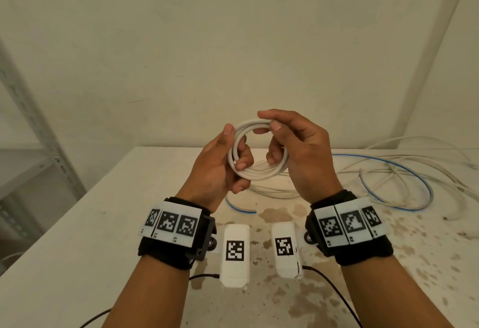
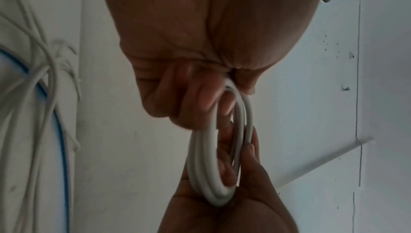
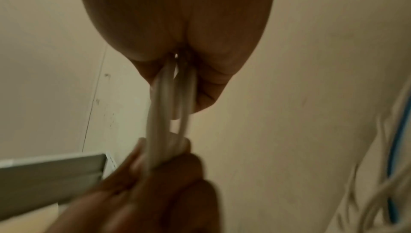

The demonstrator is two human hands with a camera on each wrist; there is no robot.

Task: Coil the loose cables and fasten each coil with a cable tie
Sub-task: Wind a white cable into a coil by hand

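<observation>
Above the table (image 1: 108,224), centre view: white cable coil (image 1: 259,172), held upright so its loops stay stacked. Gripped at 9 o'clock by the left hand (image 1: 220,169), pinched at 1 o'clock by the right hand (image 1: 298,156). Loose cables (image 1: 404,172) lie at 3 o'clock; no tie is seen.

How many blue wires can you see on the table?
1 that I can tell. The blue cable loops through the white cables at the table's far right; blue also peeks out behind the left hand, probably the same cable. More may be hidden.
</observation>
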